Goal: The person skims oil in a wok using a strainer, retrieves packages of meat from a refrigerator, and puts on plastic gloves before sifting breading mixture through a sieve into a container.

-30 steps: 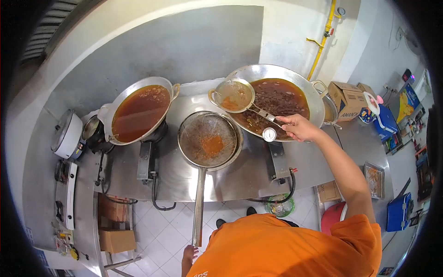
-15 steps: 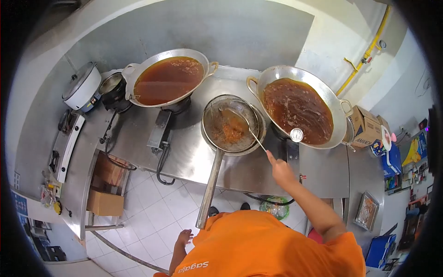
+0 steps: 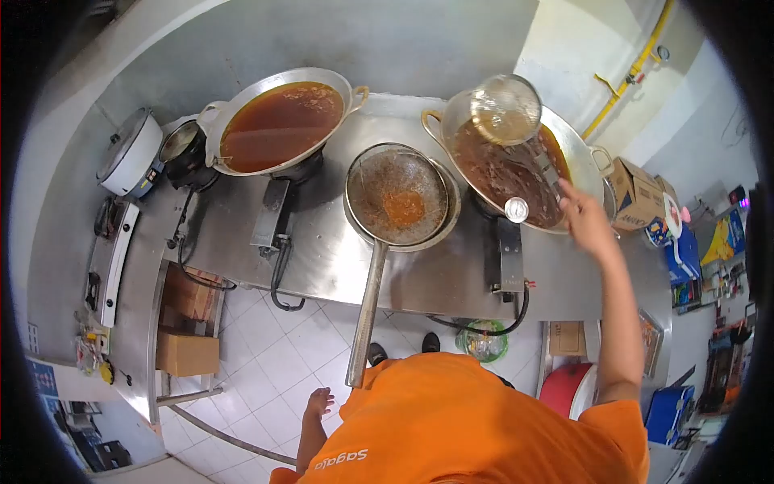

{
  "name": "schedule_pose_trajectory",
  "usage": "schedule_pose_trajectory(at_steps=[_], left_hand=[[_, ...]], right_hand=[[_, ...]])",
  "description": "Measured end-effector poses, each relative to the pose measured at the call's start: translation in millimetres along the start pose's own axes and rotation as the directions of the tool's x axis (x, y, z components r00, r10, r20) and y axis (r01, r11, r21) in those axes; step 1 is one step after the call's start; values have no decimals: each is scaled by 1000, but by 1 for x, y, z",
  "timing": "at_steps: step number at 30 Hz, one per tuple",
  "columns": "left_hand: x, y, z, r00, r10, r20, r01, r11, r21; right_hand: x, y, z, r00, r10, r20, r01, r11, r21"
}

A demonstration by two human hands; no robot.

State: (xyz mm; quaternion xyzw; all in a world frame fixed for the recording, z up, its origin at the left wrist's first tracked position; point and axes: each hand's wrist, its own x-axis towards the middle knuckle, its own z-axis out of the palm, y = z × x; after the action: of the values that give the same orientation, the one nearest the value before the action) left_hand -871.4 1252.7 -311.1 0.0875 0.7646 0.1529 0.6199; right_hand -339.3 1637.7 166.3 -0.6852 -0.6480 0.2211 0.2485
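My right hand is closed around the handle of a round wire skimmer. The skimmer's head, blurred by motion, hangs over the right wok, which holds dark brown oil. Clipped at that wok's near rim is a round dial thermometer. Left of the wok, a large long-handled sieve rests on a metal bowl, with orange-brown crumbs in its mesh. Low beside the orange shirt hangs my left hand, fingers loosely apart and holding nothing.
Another wok of reddish-brown oil stands at the left on the steel counter. Burner hoses run down its front edge. A black pot and white cooker sit farther left. Cardboard boxes stand right of the woks.
My right hand has lifted the skimmer out of the sieve and carried it up and right over the right wok. Crumbs stay in the sieve. My left hand stays low.
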Motion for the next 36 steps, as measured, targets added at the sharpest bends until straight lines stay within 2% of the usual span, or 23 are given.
schedule_pose_trajectory(at_steps=[2,3,4,5,6,8,11,12,13,15,16,18,19,20,21,25,27,28,29,31,33,35,36], left_hand=[[-1,7,0,1000,13,6,-13,1000,-1],[-1,13,2,1000,25,13,-25,1000,-13],[-1,18,4,999,34,25,-34,999,1],[-1,21,5,999,41,30,-40,999,-19],[5,22,6,998,49,37,-47,998,-35],[18,15,3,994,73,76,-71,997,-22],[18,15,2,989,122,78,-121,993,-16],[11,14,0,953,269,143,-294,932,209],[9,18,-1,951,272,147,-300,928,220],[5,23,4,996,82,30,-84,992,90],[3,23,3,995,98,37,-101,991,92],[-5,24,3,995,87,39,-92,988,122],[-9,25,2,996,80,41,-85,985,147],[-4,18,3,998,65,22,-66,997,41],[-4,17,2,997,65,39,-67,996,53],[-12,-1,7,998,62,19,-61,998,-31],[-25,-12,9,924,351,151,-381,882,277],[1,-31,5,875,435,212,-481,828,289],[21,-60,3,835,496,238,-548,711,441],[33,-88,6,740,609,286,-595,395,700],[35,-87,8,800,545,249,-553,510,659],[35,-81,8,847,486,213,-502,603,620],[35,-78,8,861,466,202,-485,637,599]], right_hand=[[25,17,-25,992,125,-26,-128,976,-176],[45,57,-29,991,131,-37,-136,975,-178],[67,109,-29,983,-87,-160,8,899,-438],[80,142,-32,924,-317,-215,91,726,-681],[86,150,-36,922,-305,-238,62,724,-687],[87,157,-45,964,31,-265,-220,656,-722],[76,152,-45,955,62,-289,-267,599,-755],[75,154,-43,957,36,-289,-245,637,-731],[75,155,-42,953,44,-298,-257,638,-726],[76,143,-36,995,89,-41,-90,667,-740],[87,153,-28,995,94,-43,-95,667,-739],[110,171,-3,994,26,108,54,734,-677],[114,173,1,994,37,107,44,739,-672],[115,156,4,977,30,213,127,716,-686],[115,139,7,948,23,318,214,693,-689],[125,108,27,886,81,457,289,673,-681],[140,111,41,869,44,493,318,713,-625],[144,113,48,868,36,496,325,714,-621],[149,116,54,859,3,512,320,778,-541],[147,111,56,851,-38,523,316,834,-454],[131,95,51,884,-57,464,150,975,-166],[129,96,49,877,-13,479,81,990,-120],[124,95,46,864,-1,503,-6,1000,11]])
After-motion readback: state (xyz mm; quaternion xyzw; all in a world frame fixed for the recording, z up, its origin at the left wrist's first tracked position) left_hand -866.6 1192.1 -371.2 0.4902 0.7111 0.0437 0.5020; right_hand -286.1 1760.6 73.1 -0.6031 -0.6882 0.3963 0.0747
